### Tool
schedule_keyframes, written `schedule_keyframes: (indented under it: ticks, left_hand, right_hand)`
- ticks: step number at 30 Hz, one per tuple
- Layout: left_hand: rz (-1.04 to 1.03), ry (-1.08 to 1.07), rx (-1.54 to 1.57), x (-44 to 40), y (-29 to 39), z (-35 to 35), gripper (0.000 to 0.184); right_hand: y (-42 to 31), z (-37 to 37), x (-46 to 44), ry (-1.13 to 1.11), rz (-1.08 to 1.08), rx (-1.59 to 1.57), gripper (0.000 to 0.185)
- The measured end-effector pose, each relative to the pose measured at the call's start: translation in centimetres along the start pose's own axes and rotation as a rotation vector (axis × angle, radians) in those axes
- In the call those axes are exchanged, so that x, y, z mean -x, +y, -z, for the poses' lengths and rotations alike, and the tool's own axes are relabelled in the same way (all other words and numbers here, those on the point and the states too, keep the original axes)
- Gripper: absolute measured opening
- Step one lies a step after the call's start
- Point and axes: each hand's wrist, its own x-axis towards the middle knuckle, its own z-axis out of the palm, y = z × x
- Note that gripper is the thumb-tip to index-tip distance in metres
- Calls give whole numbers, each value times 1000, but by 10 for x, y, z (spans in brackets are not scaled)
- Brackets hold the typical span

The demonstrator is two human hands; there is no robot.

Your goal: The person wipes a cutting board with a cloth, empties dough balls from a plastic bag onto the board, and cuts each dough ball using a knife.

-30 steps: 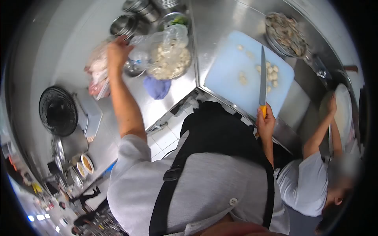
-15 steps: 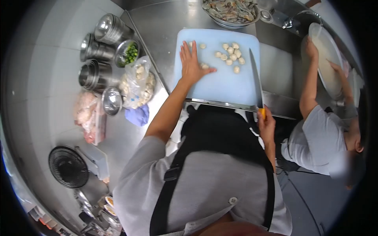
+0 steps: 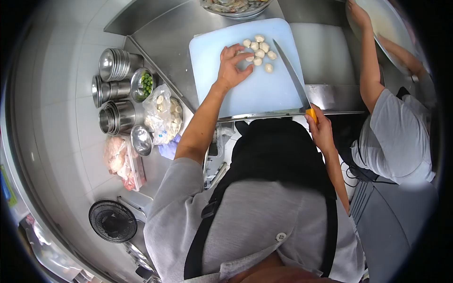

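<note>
My right hand (image 3: 321, 128) grips the yellow handle of a long knife (image 3: 291, 73), whose blade lies along the right side of a pale blue cutting board (image 3: 212, 52). On the board's upper part several whitish balls (image 3: 260, 54) sit in a cluster. My left hand (image 3: 232, 67) is over the board at the left edge of this cluster, its fingers spread and curved. Its fingertips are beside or on the leftmost balls, and part of the board under the hand is hidden.
A bowl of shrimp (image 3: 236, 6) stands beyond the board. At left are stacked steel containers (image 3: 120, 64), a bowl of green pieces (image 3: 142, 85), a plastic bag of pale pieces (image 3: 163, 113), bagged meat (image 3: 120, 160) and a black fan (image 3: 113, 220). A co-worker (image 3: 396, 127) handles a large basin (image 3: 389, 28) at right.
My left hand has come from the containers at left to the board and moved right, up to the cluster. The stray balls at the board's left no longer show. The view has shifted.
</note>
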Motion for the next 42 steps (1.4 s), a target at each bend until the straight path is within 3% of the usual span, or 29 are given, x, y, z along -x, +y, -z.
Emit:
schedule_keyframes:
  ticks: [4, 5, 8, 9, 12, 15, 18, 23, 27, 29, 33, 39, 42]
  left_hand:
    - [-39, 65, -69, 0, -12, -10, 28]
    - [-27, 99, -62, 4, -20, -10, 28]
    - [227, 182, 69, 16, -36, -9, 20]
    - [204, 201, 98, 16, -31, -4, 20]
    - [32, 263, -270, 8, 24, 18, 33]
    - [95, 120, -63, 7, 72, -1, 41]
    - [179, 102, -96, 14, 79, -41, 42]
    - [172, 169, -139, 18, 82, -51, 37]
    - [180, 218, -155, 14, 83, -60, 34]
    - [161, 253, -125, 22, 79, -52, 32]
    - [239, 344, -197, 69, 69, 0, 31]
    - [287, 284, -117, 109, 55, 30, 37]
    - [489, 328, 62, 105, 73, 43, 36]
  right_hand:
    - [0, -9, -10, 51, 191, -38, 43]
    - [-7, -4, -10, 10, 141, -48, 43]
    - [-3, -3, -13, 14, 131, -33, 44]
    - [-2, -2, -14, 21, 136, -41, 43]
    - [2, -1, -14, 47, 157, -71, 44]
    - [2, 4, -13, 35, 137, -96, 44]
    - [-5, 3, -20, 2, 106, -135, 45]
    - [-6, -3, -33, 29, 264, -160, 43]
    - [-25, -3, -37, -21, 217, -131, 43]
    - [-29, -3, -41, -29, 185, -106, 42]
    - [-36, -8, -46, -79, 339, -41, 41]
    - [-93, -32, -40, -276, 382, 154, 37]
    - [-99, -48, -47, -313, 379, 263, 37]
